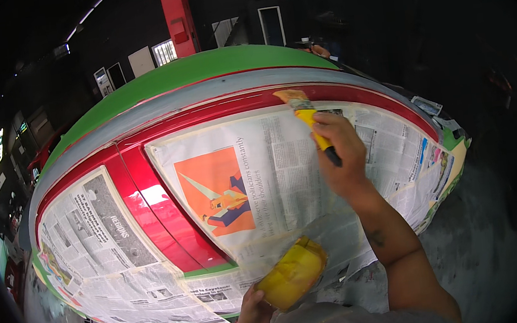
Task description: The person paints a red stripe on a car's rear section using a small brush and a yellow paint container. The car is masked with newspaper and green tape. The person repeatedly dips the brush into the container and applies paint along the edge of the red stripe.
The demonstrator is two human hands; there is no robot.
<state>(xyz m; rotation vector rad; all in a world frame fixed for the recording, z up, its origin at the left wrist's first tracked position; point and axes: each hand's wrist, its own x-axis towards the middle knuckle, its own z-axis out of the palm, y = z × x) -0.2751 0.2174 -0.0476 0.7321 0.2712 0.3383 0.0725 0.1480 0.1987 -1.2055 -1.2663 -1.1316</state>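
Paintbrush (pixel 305 114), yellow and black of handle, pale orange-brown of bristle: held slantwise, bristles uppermost, at the red upper door frame (pixel 228 100) of a car; whether the frame is touched cannot be told. The handle is pinched between the thumb and fingers of the right hand (pixel 339 144). Yellow vessel (pixel 292 274), blurred: carried low, before the papered door, its near edge clasped by the left hand (pixel 255 312), the fingers beneath being hidden. Newspaper sheets (pixel 295 158): spread across the windows and lower doors, one printed with an orange illustration (pixel 214 190). Red door pillar (pixel 156 202): left uncovered between the papered windows. Grey band (pixel 160 110): set above the red frame, topped by a green roof (pixel 212 66). Red post (pixel 177 20): seen beyond the car
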